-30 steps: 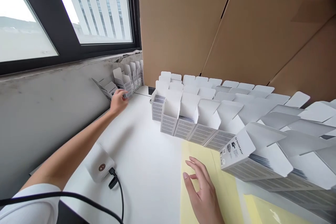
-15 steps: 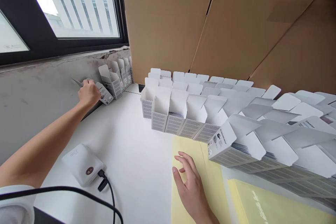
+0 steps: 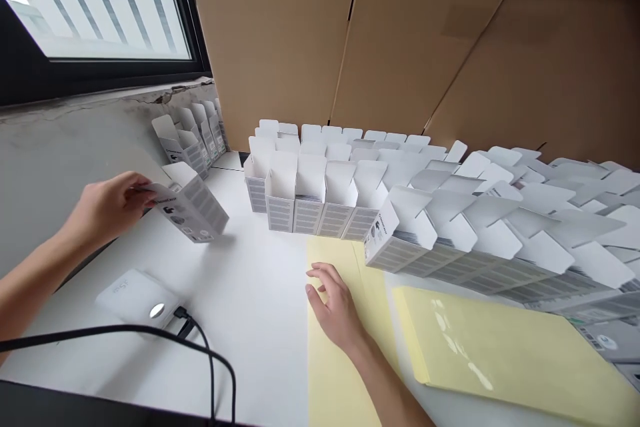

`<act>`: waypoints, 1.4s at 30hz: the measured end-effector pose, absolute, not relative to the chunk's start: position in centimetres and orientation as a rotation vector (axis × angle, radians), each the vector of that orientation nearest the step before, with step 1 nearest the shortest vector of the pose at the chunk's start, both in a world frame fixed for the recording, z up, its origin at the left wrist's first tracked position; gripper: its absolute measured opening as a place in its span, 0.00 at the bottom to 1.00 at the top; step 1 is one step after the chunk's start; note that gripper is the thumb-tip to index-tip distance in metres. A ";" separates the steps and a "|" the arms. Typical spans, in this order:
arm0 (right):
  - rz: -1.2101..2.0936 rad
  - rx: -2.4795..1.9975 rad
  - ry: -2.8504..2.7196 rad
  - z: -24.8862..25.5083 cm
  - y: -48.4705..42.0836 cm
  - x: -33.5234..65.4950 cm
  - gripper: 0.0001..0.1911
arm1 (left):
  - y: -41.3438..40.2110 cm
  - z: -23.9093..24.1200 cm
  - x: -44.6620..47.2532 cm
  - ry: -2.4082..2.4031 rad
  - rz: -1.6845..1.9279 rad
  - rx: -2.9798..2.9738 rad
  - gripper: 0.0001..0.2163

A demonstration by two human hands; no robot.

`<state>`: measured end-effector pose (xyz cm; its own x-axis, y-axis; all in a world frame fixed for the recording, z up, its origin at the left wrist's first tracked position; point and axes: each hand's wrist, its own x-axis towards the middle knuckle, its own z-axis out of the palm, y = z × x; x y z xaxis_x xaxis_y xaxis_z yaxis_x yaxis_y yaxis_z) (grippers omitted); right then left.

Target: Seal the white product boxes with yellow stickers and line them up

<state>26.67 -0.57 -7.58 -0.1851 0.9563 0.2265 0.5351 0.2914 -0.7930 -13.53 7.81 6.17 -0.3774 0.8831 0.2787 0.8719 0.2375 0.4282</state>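
My left hand [image 3: 113, 203] pinches the upper edge of a small white printed carton [image 3: 193, 210], its top flap raised. The carton is tilted over the white table, left of the standing cartons. My right hand [image 3: 333, 307] lies over a yellow sheet [image 3: 345, 387], fingers loosely curved and apart, with nothing in it. Just beyond its fingertips stands a row of open-topped white cartons [image 3: 307, 213]. More cartons [image 3: 400, 257] run off to the right, with thin grey folded stacks showing inside some of them.
A white power bank [image 3: 133, 297] with a black cable [image 3: 220, 353] sits at the left. Several open cartons [image 3: 193, 140] lean by the wall under the window. A yellow stack [image 3: 500, 347] lies at the right. Large brown cardboard [image 3: 280, 33] closes off the back.
My left hand has drawn the carton away from the wall, over the table. The camera view has shifted right. My right hand stays over the yellow sheet.
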 end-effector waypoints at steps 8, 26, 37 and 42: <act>0.894 -1.400 -1.749 -5.3 -1.0 28.1 0.14 | 3.6 0.3 -8.8 1.483 0.962 1.507 0.28; 0.855 -1.586 -1.619 -6.3 -5.5 32.1 0.19 | 6.5 -4.5 -4.4 1.468 0.782 1.202 0.36; 0.503 -1.943 -1.543 -8.0 -3.9 31.5 0.37 | 2.5 -2.9 -2.1 1.804 1.412 1.735 0.20; 0.459 -2.148 -1.686 -6.6 -3.3 30.6 0.41 | -2.2 -3.7 1.0 1.183 0.827 2.494 0.10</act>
